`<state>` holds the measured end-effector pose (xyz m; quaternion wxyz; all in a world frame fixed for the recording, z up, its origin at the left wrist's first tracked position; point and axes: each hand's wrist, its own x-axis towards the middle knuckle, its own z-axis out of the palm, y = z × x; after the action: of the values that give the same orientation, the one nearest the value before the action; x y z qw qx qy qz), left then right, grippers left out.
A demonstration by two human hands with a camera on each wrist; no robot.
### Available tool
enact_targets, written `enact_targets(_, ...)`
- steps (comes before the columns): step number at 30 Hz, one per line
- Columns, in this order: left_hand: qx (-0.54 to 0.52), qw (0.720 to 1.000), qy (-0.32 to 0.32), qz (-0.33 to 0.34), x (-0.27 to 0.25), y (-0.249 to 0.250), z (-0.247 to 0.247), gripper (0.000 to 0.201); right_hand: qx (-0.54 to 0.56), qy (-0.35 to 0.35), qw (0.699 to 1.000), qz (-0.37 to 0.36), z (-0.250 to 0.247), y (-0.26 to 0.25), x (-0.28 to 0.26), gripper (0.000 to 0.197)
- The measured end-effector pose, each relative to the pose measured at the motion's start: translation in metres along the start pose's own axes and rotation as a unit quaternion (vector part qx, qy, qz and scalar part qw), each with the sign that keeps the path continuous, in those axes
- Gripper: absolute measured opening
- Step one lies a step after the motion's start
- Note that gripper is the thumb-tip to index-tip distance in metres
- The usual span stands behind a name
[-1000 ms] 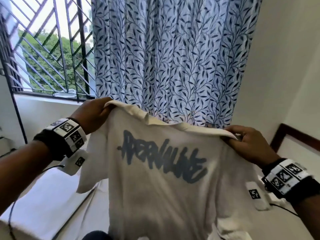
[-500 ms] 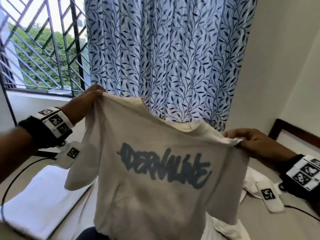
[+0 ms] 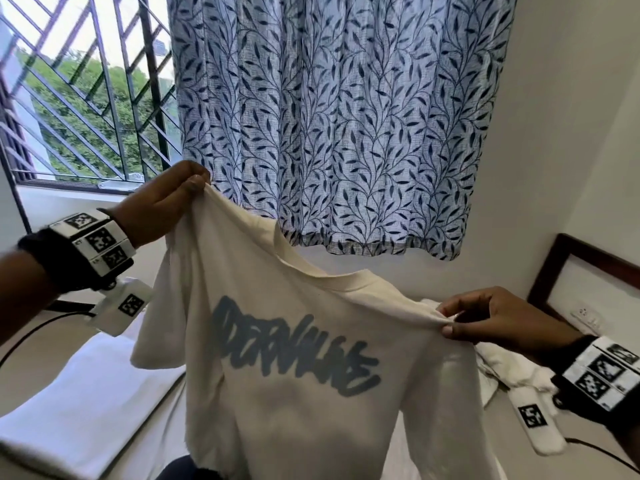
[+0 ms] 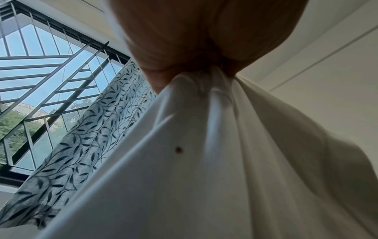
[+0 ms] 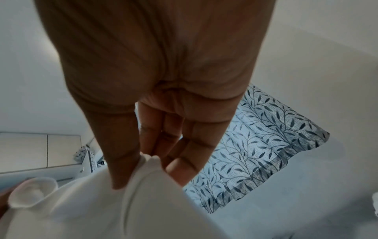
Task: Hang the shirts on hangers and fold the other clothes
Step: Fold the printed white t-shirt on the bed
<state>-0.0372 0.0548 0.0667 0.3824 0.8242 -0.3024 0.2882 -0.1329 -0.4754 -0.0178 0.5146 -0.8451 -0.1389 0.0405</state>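
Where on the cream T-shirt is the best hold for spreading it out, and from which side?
At the two shoulder seams, from above, where the left hand and right hand already pinch the T-shirt. It hangs open and flat from there, neckline between them.

Each bare forearm wears a black wristband [image 3: 52,258] with a white block [image 3: 98,242] of square black-and-white markers, and below each hangs a white camera unit [image 3: 121,306] with one marker and a thin black cable [image 3: 31,329].
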Motion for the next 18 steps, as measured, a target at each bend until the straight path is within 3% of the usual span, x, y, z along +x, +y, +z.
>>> enact_targets(7,0.061,0.996,-0.01,0.057,0.014,0.029,-0.003,0.025,-0.015,-0.05,0.998,-0.022,0.016,0.025,0.009,0.018)
enact_targets(11,0.065,0.996,-0.008,0.054,0.018,0.026,-0.005,0.015,-0.01,-0.065,0.998,0.018,0.017,0.029,0.008,0.018)
enact_targets(13,0.067,0.996,-0.01,0.05,0.016,0.024,-0.006,0.015,0.001,-0.074,0.997,0.032,0.014,0.032,0.006,0.026)
enact_targets(18,0.071,0.996,-0.018,0.041,0.013,0.016,-0.005,0.017,0.006,-0.088,0.996,0.031,0.012,0.035,0.002,0.028)
